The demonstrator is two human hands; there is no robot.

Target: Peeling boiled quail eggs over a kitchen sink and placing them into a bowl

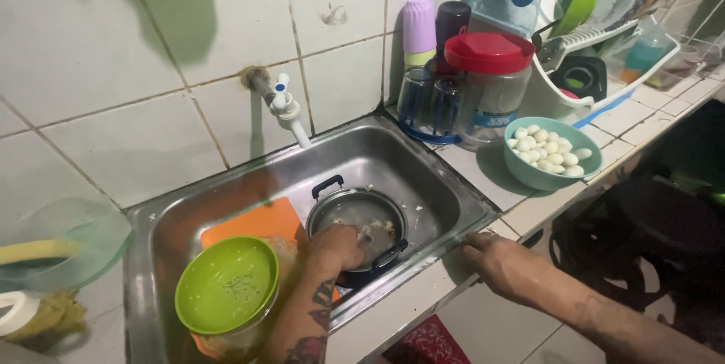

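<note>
reaching into the small round metal pot with black handles (pixel 361 222), the left hand (pixel 338 247) has its grip down inside the pot, fingers curled among pale fragments in murky water; whether the grip closes on any fragment cannot be told. the pot sits in the stainless steel sink basin (pixel 423 175), directly under and around the left grip. just beside the left wrist, on the side away from the right hand, stands a lime-green round plastic bowl (pixel 226 285) turned bottom up. behind that bowl, touching the pot's far side, lies a flat orange plastic board (pixel 253 222). beyond the left grip, on the tiled wall, a white plastic tap (pixel 285 107) points down into the basin.

the right hand (pixel 502 258) rests on the white tiled desk (pixel 529 209) at the sink's front corner, grip flat and holding nothing, fingers spread over the edge. beyond the right grip, well apart from it, a teal round bowl of peeled white eggs (pixel 551 152) stands on the desk, with a clear jar with a red lid (pixel 491 88) just behind it.
</note>
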